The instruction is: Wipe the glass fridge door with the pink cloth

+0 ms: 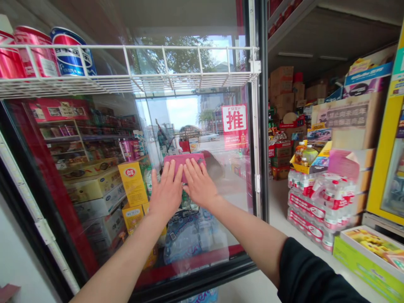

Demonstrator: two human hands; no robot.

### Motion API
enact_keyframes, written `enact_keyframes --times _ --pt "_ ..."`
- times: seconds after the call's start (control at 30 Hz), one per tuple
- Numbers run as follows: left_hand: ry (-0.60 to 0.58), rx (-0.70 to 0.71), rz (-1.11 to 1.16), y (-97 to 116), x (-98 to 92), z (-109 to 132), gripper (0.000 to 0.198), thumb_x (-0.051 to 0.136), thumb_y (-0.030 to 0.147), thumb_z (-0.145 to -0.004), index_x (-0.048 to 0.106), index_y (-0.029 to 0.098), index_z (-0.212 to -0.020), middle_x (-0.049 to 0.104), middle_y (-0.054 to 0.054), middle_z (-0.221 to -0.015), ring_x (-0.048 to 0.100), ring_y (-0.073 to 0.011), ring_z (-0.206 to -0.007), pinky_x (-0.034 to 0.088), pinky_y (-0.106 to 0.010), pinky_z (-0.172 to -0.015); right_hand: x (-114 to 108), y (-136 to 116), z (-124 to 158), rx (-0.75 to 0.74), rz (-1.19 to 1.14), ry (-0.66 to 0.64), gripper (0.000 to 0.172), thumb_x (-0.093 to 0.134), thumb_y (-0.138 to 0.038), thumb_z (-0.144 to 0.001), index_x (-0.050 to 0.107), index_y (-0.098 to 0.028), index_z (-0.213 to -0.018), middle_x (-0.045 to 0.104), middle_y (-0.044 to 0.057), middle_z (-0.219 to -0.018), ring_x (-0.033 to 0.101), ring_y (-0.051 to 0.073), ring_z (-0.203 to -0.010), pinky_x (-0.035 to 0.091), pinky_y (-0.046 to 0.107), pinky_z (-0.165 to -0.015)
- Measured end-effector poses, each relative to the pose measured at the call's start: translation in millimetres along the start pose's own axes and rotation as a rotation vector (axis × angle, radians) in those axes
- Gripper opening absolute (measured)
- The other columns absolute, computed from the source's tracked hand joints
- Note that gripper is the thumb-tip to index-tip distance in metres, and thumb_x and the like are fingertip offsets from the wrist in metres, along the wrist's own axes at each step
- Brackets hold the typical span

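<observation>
Hands: left hand and right hand lay flat, unclenched, grasping nothing.
Cloth: pink cloth was pinned under their fingertips against the glass door, likely so it stayed up.

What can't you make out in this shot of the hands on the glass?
Head view, pink cloth: lower part hidden under the left hand and right hand.
Head view, leftmost red can: cut off by the left edge.
Head view, glass door: reflections blur what lies behind it.
</observation>
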State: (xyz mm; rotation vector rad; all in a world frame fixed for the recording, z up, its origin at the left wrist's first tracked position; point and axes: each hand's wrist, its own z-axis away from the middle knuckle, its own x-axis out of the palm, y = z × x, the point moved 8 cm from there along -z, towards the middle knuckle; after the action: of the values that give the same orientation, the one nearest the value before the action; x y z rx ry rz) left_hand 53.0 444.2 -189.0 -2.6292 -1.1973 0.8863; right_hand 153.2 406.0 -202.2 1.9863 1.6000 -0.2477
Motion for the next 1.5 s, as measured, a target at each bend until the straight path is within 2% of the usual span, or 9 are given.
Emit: enact_keyframes --times 0.13,0.27,0.53,0.73,0.93,1.1,1.23,1.33,1.5 --pt "-0.031 0.018 0.01 -17.8 -2.3 12.4 0.071 0.054 0.042 -0.107 0.038 0.015 -0.171 0.017 -0.014 -0.182 0.022 -0.036 -0.17 0.001 -0.071 -0.136 2.7 -8.6 -6.3 -0.112 -0.007 0.034 0.089 0.052 -0.057 -0.109 0.026 0.0 -0.172 0.015 0.021 -0.182 0.012 0.038 -0.171 0.019 0.063 -0.137" --pt "-0.044 0.035 0.047 -6.9 -2.3 7.0 0.079 0.059 0.047 -0.104 0.035 0.015 -0.172 0.019 -0.015 -0.181 0.02 -0.0359 -0.17 0.001 -0.07 -0.136 0.2 8.5 1.3 -0.152 0.027 0.024 0.092 0.057 -0.058 -0.107 0.026 0.0 -0.172 0.016 0.022 -0.181 0.013 0.038 -0.171 0.017 0.063 -0.138" --pt "-0.014 0.117 0.098 54.8 3.6 -24.6 0.076 0.05 0.049 -0.108 0.034 0.014 -0.173 0.017 -0.015 -0.182 0.018 -0.0345 -0.171 -0.001 -0.069 -0.136 -18.3 75.3 33.4 -0.142 0.139 -0.014 0.093 0.066 -0.054 -0.103 0.031 0.0 -0.17 0.018 0.024 -0.18 0.011 0.038 -0.171 0.015 0.063 -0.139" --pt "-0.041 0.12 0.152 100.5 7.2 -53.6 0.082 0.054 0.052 -0.105 0.031 0.014 -0.174 0.015 -0.017 -0.182 0.016 -0.0372 -0.171 0.001 -0.071 -0.136 -34.3 119.7 51.9 -0.073 0.188 -0.06 0.093 0.064 -0.052 -0.104 0.027 -0.001 -0.172 0.019 0.024 -0.18 0.012 0.039 -0.171 0.012 0.064 -0.139" --pt "-0.044 0.157 0.191 141.3 10.4 -76.7 0.084 0.055 0.052 -0.105 0.026 0.016 -0.175 0.009 -0.013 -0.183 0.01 -0.0338 -0.173 -0.001 -0.07 -0.136 -48.6 156.1 71.8 0.026 0.22 -0.083 0.094 0.067 -0.048 -0.104 0.026 0.002 -0.171 0.015 0.027 -0.18 0.008 0.041 -0.171 0.009 0.064 -0.139" --pt "-0.067 0.202 0.222 171.7 11.6 -89.1 0.082 0.057 0.04 -0.103 0.027 0.015 -0.175 0.003 -0.012 -0.184 0.006 -0.0323 -0.173 -0.002 -0.069 -0.137 -56.1 172.6 89.1 0.151 0.235 -0.103 0.085 0.064 -0.04 -0.105 0.031 0.004 -0.169 0.014 0.029 -0.18 0.011 0.043 -0.17 0.011 0.064 -0.139" --pt "-0.106 0.208 0.241 187.5 19.4 -76.8 0.08 0.056 0.036 -0.102 0.029 0.014 -0.175 0.003 -0.011 -0.183 0.006 -0.0327 -0.173 0.001 -0.07 -0.137 -51.3 162.8 105.4 0.221 0.236 -0.105 0.081 0.063 -0.038 -0.106 0.035 0.007 -0.167 0.016 0.032 -0.178 0.013 0.044 -0.17 0.015 0.065 -0.139" --pt "-0.152 0.215 0.237 196.6 31.9 -50.2 0.078 0.053 0.036 -0.103 0.028 0.015 -0.175 0.004 -0.011 -0.183 0.006 -0.0319 -0.173 0.001 -0.07 -0.137 -39.2 145.8 127.5 0.244 0.24 -0.111 0.077 0.061 -0.035 -0.106 0.037 0.009 -0.165 0.019 0.035 -0.176 0.015 0.045 -0.169 0.02 0.066 -0.138" --pt "-0.239 0.242 0.218 207.3 53.4 -5.1 0.078 0.054 0.039 -0.105 0.027 0.017 -0.175 0.006 -0.011 -0.183 0.01 -0.0306 -0.173 0.006 -0.068 -0.138 -15.2 123.6 173.3 0.255 0.166 -0.134 0.075 0.062 -0.029 -0.104 0.039 0.007 -0.165 0.022 0.033 -0.176 0.014 0.044 -0.169 0.032 0.063 -0.135"
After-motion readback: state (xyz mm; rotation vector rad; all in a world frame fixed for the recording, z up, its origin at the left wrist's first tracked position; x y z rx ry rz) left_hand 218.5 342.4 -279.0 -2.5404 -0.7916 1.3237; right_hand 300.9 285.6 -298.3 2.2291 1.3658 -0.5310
